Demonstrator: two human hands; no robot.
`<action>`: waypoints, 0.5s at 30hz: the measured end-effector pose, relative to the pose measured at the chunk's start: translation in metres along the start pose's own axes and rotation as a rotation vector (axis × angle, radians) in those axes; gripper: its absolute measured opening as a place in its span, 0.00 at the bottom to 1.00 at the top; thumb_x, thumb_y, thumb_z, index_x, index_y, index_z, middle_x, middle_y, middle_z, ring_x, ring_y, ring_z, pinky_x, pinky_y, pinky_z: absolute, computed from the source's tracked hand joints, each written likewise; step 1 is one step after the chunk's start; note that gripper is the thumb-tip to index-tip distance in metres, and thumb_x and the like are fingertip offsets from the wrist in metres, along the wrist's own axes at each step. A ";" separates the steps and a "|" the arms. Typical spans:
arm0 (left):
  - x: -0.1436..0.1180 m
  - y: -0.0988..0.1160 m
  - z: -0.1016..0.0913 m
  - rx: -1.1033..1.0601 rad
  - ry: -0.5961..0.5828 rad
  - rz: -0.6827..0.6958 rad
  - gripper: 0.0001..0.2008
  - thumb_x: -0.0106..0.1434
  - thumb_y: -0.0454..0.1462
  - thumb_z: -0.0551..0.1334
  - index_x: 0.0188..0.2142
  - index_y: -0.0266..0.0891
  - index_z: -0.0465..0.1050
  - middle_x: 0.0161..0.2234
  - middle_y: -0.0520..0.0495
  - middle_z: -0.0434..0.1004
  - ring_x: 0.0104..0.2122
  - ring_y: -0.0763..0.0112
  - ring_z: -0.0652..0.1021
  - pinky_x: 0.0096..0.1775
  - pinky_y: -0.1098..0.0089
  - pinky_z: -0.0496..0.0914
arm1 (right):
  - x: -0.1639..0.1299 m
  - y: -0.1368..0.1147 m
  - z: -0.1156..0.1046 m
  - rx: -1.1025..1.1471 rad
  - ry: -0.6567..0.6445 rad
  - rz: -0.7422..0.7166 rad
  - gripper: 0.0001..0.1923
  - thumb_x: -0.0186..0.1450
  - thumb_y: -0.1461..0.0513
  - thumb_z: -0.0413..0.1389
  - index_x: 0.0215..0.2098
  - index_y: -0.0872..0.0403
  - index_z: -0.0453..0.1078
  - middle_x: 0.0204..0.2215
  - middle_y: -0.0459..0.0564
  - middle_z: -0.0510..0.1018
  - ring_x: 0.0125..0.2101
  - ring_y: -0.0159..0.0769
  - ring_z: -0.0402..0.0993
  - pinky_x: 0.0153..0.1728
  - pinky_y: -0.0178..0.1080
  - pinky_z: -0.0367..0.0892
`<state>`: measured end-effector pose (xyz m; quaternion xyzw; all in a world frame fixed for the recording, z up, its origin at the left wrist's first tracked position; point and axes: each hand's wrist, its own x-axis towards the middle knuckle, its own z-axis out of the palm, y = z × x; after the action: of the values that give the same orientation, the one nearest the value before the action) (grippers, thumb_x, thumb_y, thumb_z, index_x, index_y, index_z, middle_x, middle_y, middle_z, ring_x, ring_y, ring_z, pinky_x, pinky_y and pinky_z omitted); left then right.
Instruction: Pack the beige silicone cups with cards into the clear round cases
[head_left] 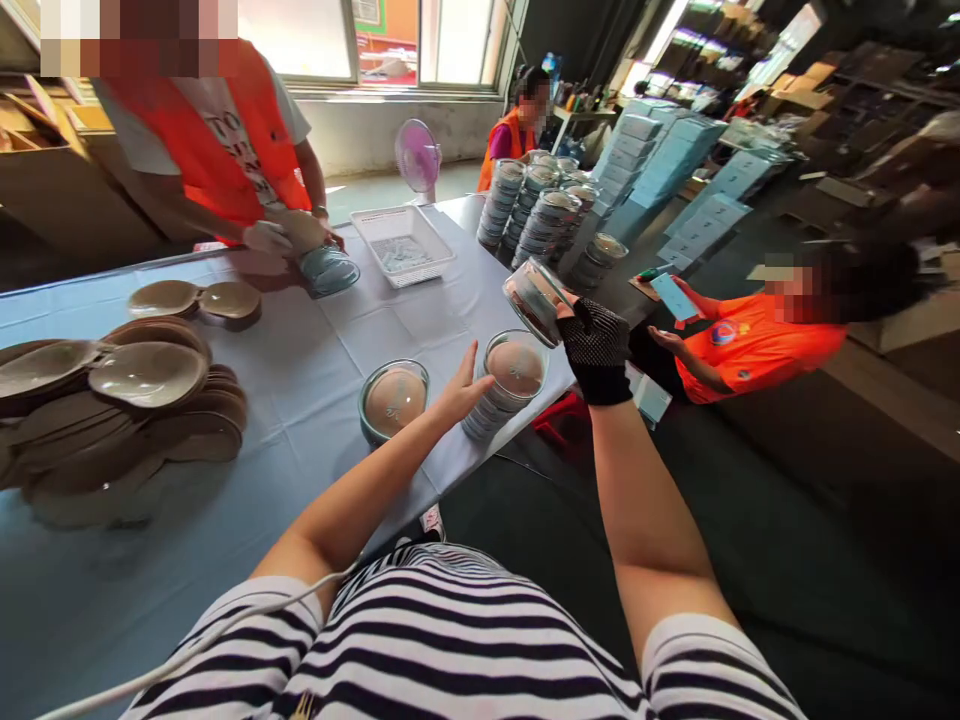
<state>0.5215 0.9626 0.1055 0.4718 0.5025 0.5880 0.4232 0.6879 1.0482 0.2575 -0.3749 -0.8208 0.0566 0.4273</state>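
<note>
R hand (596,345), in a black mesh glove, clamped a tilted bowl (534,298) above the table edge (450,470); L hand (461,390), fingers spread, touched a bowl stack (504,385). Risk, prob.: stack near the edge could tip if nudged. Count: 2 stacks nearby, 1 white basket (403,245), 3 co-workers.

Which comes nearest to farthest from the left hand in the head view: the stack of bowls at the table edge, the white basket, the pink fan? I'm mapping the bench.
From the left hand:
1. Stack of bowls, touching its fingertips, at the table edge.
2. White basket, mid-table, beyond.
3. Pink fan, past the table's far end.
</note>
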 end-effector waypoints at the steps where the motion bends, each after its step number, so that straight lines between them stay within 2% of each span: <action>1: -0.004 0.010 -0.010 -0.069 0.090 0.047 0.41 0.64 0.49 0.59 0.71 0.40 0.44 0.73 0.40 0.41 0.71 0.59 0.47 0.69 0.56 0.44 | -0.005 -0.015 0.001 -0.036 0.026 -0.051 0.19 0.70 0.57 0.50 0.50 0.57 0.77 0.48 0.57 0.81 0.49 0.43 0.78 0.53 0.44 0.71; 4: -0.021 0.038 -0.054 -0.304 0.465 0.289 0.33 0.70 0.54 0.50 0.70 0.49 0.47 0.72 0.50 0.46 0.71 0.66 0.51 0.69 0.61 0.47 | -0.031 -0.067 0.018 -0.110 -0.038 -0.226 0.20 0.71 0.57 0.49 0.56 0.55 0.72 0.56 0.57 0.76 0.60 0.46 0.69 0.58 0.46 0.67; 6: -0.035 0.046 -0.089 -0.346 0.599 0.397 0.32 0.69 0.58 0.50 0.68 0.50 0.55 0.71 0.52 0.51 0.70 0.66 0.52 0.69 0.62 0.46 | -0.057 -0.100 0.044 -0.115 -0.174 -0.329 0.20 0.72 0.58 0.49 0.59 0.55 0.70 0.59 0.56 0.74 0.63 0.47 0.65 0.57 0.47 0.68; 7: -0.043 0.045 -0.104 -0.343 0.599 0.375 0.32 0.68 0.59 0.53 0.66 0.49 0.60 0.70 0.52 0.53 0.70 0.65 0.52 0.69 0.63 0.46 | -0.073 -0.114 0.059 -0.112 -0.258 -0.362 0.21 0.72 0.58 0.49 0.60 0.55 0.69 0.59 0.56 0.73 0.62 0.48 0.65 0.55 0.47 0.69; 10: -0.065 0.028 -0.137 -0.346 0.461 0.081 0.32 0.59 0.56 0.67 0.57 0.42 0.72 0.64 0.47 0.66 0.69 0.55 0.56 0.68 0.61 0.51 | -0.119 -0.138 0.105 -0.121 -0.496 -0.379 0.21 0.69 0.59 0.53 0.58 0.57 0.70 0.58 0.59 0.74 0.59 0.53 0.68 0.54 0.52 0.69; 12: -0.076 0.012 -0.143 -0.368 0.373 -0.071 0.34 0.55 0.57 0.68 0.52 0.36 0.76 0.58 0.40 0.74 0.66 0.47 0.62 0.66 0.55 0.57 | -0.141 -0.140 0.125 -0.102 -0.550 -0.388 0.24 0.67 0.59 0.55 0.60 0.57 0.69 0.59 0.58 0.73 0.60 0.56 0.66 0.57 0.56 0.65; 15: -0.082 -0.004 -0.139 -0.414 0.325 -0.098 0.39 0.57 0.64 0.62 0.51 0.33 0.77 0.54 0.38 0.77 0.62 0.45 0.69 0.63 0.53 0.62 | -0.154 -0.129 0.134 -0.007 -0.551 -0.402 0.27 0.68 0.57 0.55 0.64 0.54 0.65 0.63 0.56 0.69 0.63 0.55 0.61 0.61 0.57 0.59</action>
<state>0.4013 0.8568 0.0839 0.2498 0.4552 0.7252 0.4521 0.5691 0.8847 0.1250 -0.1778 -0.9630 0.0674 0.1909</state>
